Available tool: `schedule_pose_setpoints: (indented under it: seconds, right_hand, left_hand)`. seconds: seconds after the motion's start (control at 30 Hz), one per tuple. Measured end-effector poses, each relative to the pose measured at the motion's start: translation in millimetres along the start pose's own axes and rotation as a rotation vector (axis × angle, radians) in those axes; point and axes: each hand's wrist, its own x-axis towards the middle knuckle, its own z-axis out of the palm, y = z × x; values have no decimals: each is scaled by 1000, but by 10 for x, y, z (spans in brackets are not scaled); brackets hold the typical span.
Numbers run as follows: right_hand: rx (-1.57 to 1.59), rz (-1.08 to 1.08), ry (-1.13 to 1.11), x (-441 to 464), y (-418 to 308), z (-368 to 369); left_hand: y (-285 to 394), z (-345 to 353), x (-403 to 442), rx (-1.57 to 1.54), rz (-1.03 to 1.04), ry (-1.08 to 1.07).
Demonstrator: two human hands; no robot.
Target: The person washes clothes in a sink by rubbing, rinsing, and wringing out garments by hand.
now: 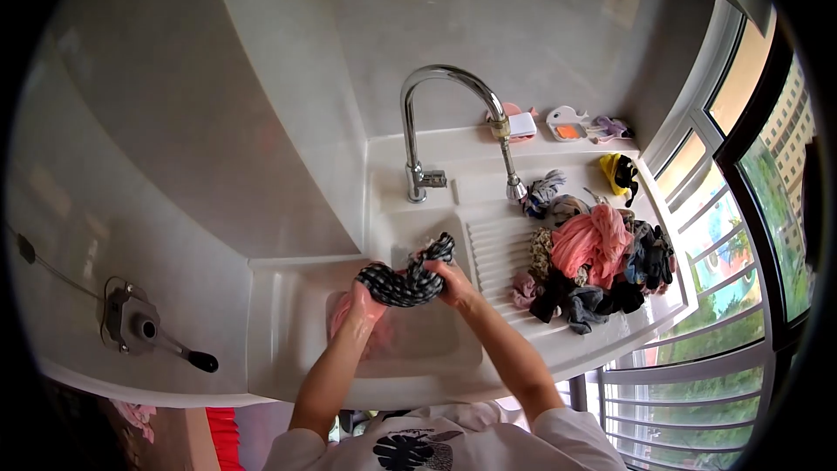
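Observation:
A bunched black cloth with a light pattern (403, 286) stretches between my two hands above the white sink basin (436, 351). My left hand (366, 301) is closed round its left end, while my right hand (452, 283) grips it at the other side, with a loose end sticking up above. Below and left of the cloth, something pink (377, 342) lies in the basin, partly covered by my left forearm. What kind of garment the black cloth is, I cannot tell.
A chrome faucet (453, 71) arches over the sink. Right of the basin, a heap of clothes (593, 244) covers much of the ribbed washboard (493, 262). Soap dishes (567, 118) line the back ledge. A lever handle (174, 344) juts from the left wall; windows stand at right.

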Motion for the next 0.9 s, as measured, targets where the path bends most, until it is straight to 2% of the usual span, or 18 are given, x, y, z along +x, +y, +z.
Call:
schedule_pose_setpoints:
  seconds: [0.07,0.13,0.17,0.2,0.27,0.33,0.4,0.43,0.5,0.57,0.6,0.63,0.73,0.77,0.8,0.83,0.87,0.9]
  right_hand:
    - [-135,-44,-1,-100,-104,128]
    - [-747,47,-93,-211,-193,203]
    - [-980,-38,-117,-269,-240,311]
    - [-981,-38,-116,-281,-193,330]
    - [-1719,-546,-196,-340,-63,362]
    - [-1763,-571,-249,-347,-34,414]
    - [-1825,-702,-370,-340,91,407]
    - [-1853,-806,-377,-351,168,431]
    - [-1962,-815,-449,-367,337,424]
    - [-2055,-768,-595,-353,472,438]
    - [-2056,-763,-593,-352,534,460]
    - [-2112,-755,-645,-351,622,465]
    - [-2135,-762,-780,-359,899,347]
    - [-2052,-718,-810,-342,919,312]
    - [-1973,-674,-827,-309,886,281]
    - [-1877,-562,-668,-327,766,327]
    - [-1877,-552,-660,-381,643,351]
    - [-1630,-363,-436,-428,456,372]
  left_hand:
    - [19,39,23,17,-88,-43]
    - [-4,271,6,245,-232,171]
    - [-52,-9,259,405,-182,42]
    - [-62,-122,352,568,-173,7]
    - [-83,-214,532,970,-174,-83]
    - [-135,-321,680,1520,-101,-259]
    - [-290,-437,914,2129,83,-520]
    - [-428,-572,1084,2332,172,-623]
    - [-684,-723,1331,2584,303,-760]
    - [-790,-735,1310,2552,80,-685]
    - [-748,-504,1110,2507,-137,-598]
    - [-575,-34,743,2440,-226,-538]
    - [-715,-223,595,2390,-231,-456]
    - [-671,-137,481,2412,-192,-564]
    - [-558,-11,425,2419,-178,-573]
    - [-434,-6,370,2018,-543,-342]
    - [-323,-67,317,1566,-846,-118]
    - [-241,-286,358,1560,-847,-120]
